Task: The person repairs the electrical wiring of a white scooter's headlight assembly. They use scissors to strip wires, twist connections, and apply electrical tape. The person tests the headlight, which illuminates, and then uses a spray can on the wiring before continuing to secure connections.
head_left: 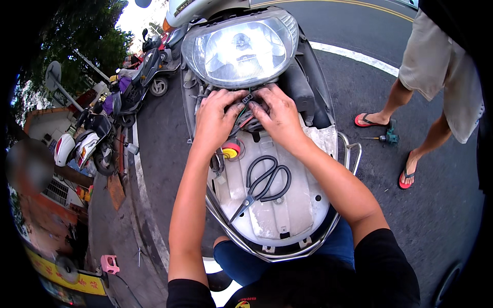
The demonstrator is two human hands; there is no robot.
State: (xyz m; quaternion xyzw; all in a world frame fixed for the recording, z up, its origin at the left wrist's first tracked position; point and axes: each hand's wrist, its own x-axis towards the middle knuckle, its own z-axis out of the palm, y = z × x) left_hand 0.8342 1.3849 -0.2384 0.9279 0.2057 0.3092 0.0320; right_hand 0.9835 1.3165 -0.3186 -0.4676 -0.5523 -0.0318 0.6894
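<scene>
My left hand (218, 114) and my right hand (280, 112) meet just below a scooter's lit headlight (240, 64). Between their fingertips is a small dark wire connector (247, 98), pinched from both sides. Thin wires (241, 119), green and reddish among them, run down from it between my hands. The fingers partly hide the wiring behind. Nearer to me, black-handled scissors (267, 186) lie on the scooter's pale plastic body panel (300, 218), blades toward the lower left. A red and yellow roll of tape (231, 149) rests beside my left wrist.
A metal rail (354, 154) curves round the panel. At right stands a person in shorts (436, 66) and red flip-flops, with a green power drill (391, 134) on the asphalt between the feet. Parked scooters (136, 95) and a pink stool (109, 264) are at left.
</scene>
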